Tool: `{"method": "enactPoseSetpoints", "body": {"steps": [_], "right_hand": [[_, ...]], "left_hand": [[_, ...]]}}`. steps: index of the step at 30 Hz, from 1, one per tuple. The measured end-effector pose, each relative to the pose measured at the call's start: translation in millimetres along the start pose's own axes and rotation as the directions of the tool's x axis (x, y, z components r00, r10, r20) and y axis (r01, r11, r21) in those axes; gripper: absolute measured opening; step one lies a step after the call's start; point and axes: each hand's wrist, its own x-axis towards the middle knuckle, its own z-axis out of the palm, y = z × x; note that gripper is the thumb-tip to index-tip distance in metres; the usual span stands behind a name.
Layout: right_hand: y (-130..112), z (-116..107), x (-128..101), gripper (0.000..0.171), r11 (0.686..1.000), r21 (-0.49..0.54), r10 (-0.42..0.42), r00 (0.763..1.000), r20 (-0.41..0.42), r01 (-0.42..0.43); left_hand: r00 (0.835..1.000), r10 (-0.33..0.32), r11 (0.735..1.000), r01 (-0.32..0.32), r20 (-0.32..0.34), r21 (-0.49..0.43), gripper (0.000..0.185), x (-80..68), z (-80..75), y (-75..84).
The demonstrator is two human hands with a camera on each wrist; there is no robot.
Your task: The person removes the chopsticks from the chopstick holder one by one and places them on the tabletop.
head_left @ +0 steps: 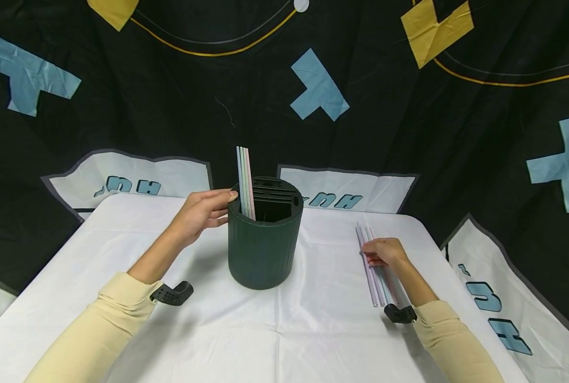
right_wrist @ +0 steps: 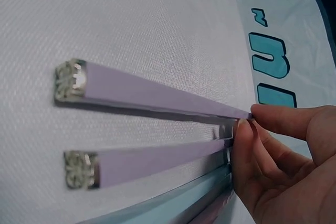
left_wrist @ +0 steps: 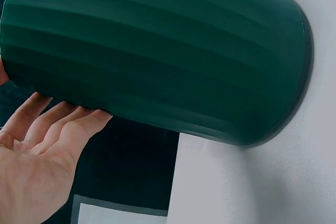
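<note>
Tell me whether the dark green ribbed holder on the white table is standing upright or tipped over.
Upright. The dark green ribbed holder stands on its base on the white table, pastel chopsticks rising from its top, the left hand touching its rim.

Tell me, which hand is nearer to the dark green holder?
Left. The left hand rests its fingers against the dark green holder near the rim; the right hand is off to its right, pinching the chopsticks lying on the white tablecloth.

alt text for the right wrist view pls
The right hand pinches a lilac chopstick lying on a white tablecloth. A second lilac chopstick lies alongside, both with silver caps, and a pale blue one shows at the bottom edge.
</note>
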Motion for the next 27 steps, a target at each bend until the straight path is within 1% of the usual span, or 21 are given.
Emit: {"method": "enactPoseSetpoints", "body": {"steps": [4,7,11,15,19,23,27], "right_hand": [[-1,-3,-2,0.035,1.000,-0.008,-0.011,1.000,-0.023,0.010],[-4,-6,-3,0.034,0.999,0.005,-0.034,0.999,-0.030,0.034],[-21,-10,-9,0.035,0.996,0.030,-0.078,0.997,-0.016,0.078],[-49,-12,-19,0.039,0.992,0.041,-0.118,0.993,0.014,0.117],[-87,-9,-34,0.043,0.984,0.039,-0.174,0.984,0.049,0.172],[-125,0,-51,0.042,0.972,0.072,-0.228,0.970,0.081,0.222],[-155,13,-67,0.037,0.951,0.130,-0.294,0.950,0.104,0.280]], "left_hand": [[1.000,-0.002,1.000,0.002,0.002,-0.005,0.061,0.1,0.7,0.0],[1.000,-0.006,1.000,0.006,0.002,-0.012,0.060,0.1,0.8,0.1],[1.000,-0.001,1.000,0.001,0.004,-0.011,0.060,-0.3,-0.2,0.3],[1.000,0.004,1.000,-0.004,0.010,-0.008,0.060,-0.2,-1.2,0.5],[1.000,0.000,1.000,0.000,0.005,-0.012,0.059,0.6,-0.9,0.8],[1.000,-0.004,1.000,0.004,-0.002,-0.009,0.059,1.2,-0.7,0.4],[1.000,-0.005,1.000,0.005,-0.001,-0.012,0.059,1.2,-0.9,-0.2]]}}
